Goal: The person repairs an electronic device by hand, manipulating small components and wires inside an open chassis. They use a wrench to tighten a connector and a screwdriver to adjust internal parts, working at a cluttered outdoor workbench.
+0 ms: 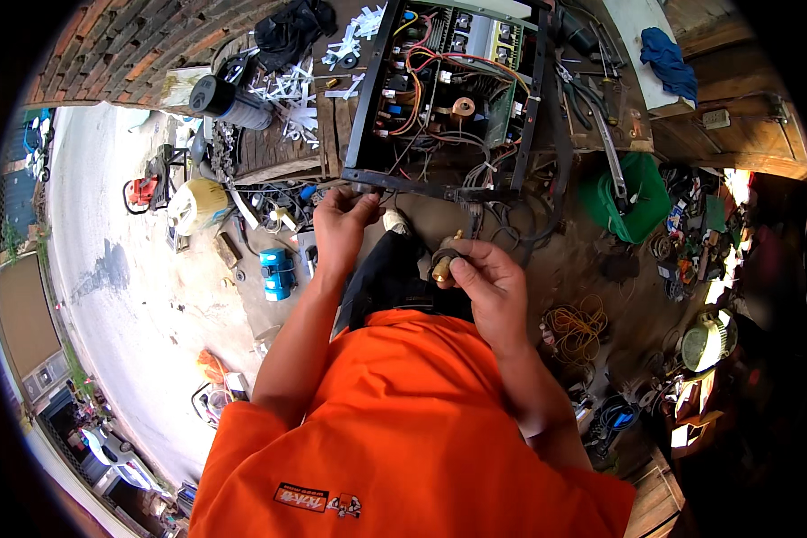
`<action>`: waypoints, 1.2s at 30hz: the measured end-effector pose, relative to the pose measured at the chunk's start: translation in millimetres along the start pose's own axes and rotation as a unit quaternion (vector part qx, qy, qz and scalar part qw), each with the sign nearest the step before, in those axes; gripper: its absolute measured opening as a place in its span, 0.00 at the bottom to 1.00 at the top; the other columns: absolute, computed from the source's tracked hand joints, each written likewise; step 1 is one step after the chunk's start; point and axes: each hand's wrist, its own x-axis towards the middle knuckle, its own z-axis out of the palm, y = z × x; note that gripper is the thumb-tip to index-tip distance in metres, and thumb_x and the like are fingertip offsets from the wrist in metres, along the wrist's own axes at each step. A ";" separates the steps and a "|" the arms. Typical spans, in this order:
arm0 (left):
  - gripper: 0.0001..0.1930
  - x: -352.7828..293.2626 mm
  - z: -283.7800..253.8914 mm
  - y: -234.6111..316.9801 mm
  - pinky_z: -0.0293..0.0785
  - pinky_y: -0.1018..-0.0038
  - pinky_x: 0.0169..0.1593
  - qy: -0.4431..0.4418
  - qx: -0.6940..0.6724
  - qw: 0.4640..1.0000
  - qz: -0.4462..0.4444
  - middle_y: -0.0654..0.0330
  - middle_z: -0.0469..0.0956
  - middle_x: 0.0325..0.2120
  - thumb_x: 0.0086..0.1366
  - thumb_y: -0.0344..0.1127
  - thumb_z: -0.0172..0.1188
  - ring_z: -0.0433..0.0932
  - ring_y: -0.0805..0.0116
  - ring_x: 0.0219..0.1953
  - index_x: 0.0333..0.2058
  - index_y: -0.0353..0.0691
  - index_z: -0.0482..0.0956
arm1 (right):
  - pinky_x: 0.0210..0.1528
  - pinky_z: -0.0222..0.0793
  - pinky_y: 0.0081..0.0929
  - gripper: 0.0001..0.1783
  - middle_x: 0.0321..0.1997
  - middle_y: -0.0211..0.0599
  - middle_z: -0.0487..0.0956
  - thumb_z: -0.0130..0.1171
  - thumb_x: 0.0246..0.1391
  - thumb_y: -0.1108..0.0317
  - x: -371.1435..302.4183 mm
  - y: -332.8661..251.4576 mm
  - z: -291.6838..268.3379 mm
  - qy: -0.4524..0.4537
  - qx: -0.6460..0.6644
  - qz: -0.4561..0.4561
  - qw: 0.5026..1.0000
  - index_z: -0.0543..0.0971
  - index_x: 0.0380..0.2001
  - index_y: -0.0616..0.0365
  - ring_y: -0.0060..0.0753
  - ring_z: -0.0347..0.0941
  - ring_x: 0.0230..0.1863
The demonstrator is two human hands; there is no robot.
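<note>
In front of me an electrical machine (453, 99) lies with its cover off, showing circuit boards, a copper coil and coloured wires inside a black metal frame. My left hand (341, 226) is at the near left corner of that frame, thumb and fingers pinched together at its edge; what they grip is hidden. Between the thumb and fingers of my right hand (493, 291) is a brass connector (442, 267) with a dark collar, held in front of my body, below the machine and apart from it.
The machine rests on a wooden bench (282, 152) with white plastic strips (291, 103), a black spray can (229, 100) and pliers (587, 99). A green bucket (628, 202) stands at the right. On the floor lie a blue motor-like device (278, 274), orange cable (576, 330) and scrap parts.
</note>
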 end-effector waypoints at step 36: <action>0.16 -5.5 -18.9 14.2 0.70 0.81 0.39 -0.022 0.040 0.986 -0.161 0.64 0.76 0.33 0.54 0.23 0.62 0.73 0.80 0.34 0.42 0.33 0.71 | 0.37 0.74 0.26 0.14 0.38 0.47 0.79 0.65 0.42 0.82 149.6 -50.9 23.1 -0.060 -0.329 -0.064 0.940 0.76 0.35 0.64 0.40 0.79 0.35</action>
